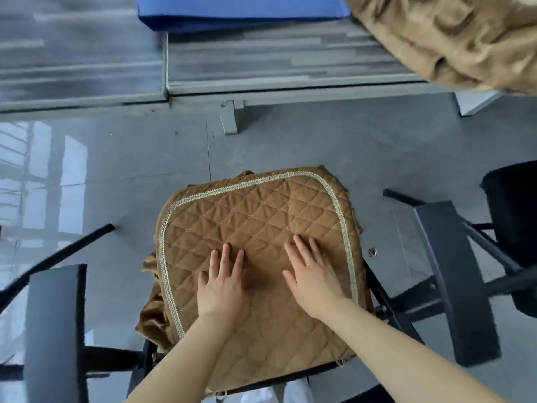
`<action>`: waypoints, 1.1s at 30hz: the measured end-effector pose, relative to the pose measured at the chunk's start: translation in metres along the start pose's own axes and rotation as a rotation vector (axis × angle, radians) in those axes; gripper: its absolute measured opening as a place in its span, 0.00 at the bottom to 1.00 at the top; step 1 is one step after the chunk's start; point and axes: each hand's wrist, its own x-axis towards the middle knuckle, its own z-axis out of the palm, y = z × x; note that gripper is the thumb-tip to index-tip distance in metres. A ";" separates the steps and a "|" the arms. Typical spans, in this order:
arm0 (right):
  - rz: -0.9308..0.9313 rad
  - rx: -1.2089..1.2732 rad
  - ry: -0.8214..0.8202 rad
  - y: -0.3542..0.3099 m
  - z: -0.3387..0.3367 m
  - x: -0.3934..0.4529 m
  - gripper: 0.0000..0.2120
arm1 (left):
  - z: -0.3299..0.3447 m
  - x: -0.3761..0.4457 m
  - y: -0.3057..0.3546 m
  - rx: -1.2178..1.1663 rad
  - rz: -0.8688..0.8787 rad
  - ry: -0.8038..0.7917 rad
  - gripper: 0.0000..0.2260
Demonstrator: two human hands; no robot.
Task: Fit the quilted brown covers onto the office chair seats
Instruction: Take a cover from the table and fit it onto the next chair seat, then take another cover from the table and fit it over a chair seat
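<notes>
Currently smoothing stage: quilted brown cover (255, 225) lies over the office chair seat, pale braided trim (340, 205) running round its far and side edges. Left hand (222, 282) and right hand (312, 276) both rest flat on the quilting near the middle, fingers straight and spread, gripping nothing, pressing the fabric down. Judgement: top panel looks seated; the skirt is not. Loose velvety skirt fabric (152, 303) bunches out at the left side, and the near edge shows the dark seat rim (316, 369) uncovered beneath it. Next move probably calls for pulling the skirt down over the left and near edges and tucking or tying it under; small ties seem to hang at the near corners, too small to confirm. Black armrests stand on either side, left armrest (55, 330) and right armrest (453, 280). Surroundings: glossy grey tiled floor (130, 158) with window reflections; grey-topped desk (261, 62) beyond the chair, carrying a blue pad (238, 7) and a heap of further brown covers (453, 42) at its right end. Second dark chair (514, 216) at right.
</notes>
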 end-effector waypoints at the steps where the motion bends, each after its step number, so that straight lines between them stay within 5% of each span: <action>1: 0.035 0.089 -0.004 -0.005 -0.021 -0.014 0.30 | -0.021 -0.009 0.007 -0.059 -0.040 -0.058 0.30; 5: 0.043 0.295 0.065 -0.016 -0.090 -0.067 0.30 | -0.082 -0.041 0.030 -0.227 -0.111 -0.109 0.30; 12: 0.053 0.398 0.228 0.027 -0.171 -0.183 0.27 | -0.142 -0.146 0.105 -0.322 0.055 -0.016 0.22; 17: 0.074 0.425 0.308 0.107 -0.202 -0.275 0.24 | -0.142 -0.230 0.189 -0.405 0.188 0.078 0.25; 25: 0.102 0.383 0.361 0.272 -0.225 -0.411 0.23 | -0.142 -0.303 0.343 -0.718 0.143 0.218 0.17; 33: 0.067 0.394 0.383 0.338 -0.281 -0.438 0.23 | -0.164 -0.325 0.431 -0.715 0.199 0.251 0.11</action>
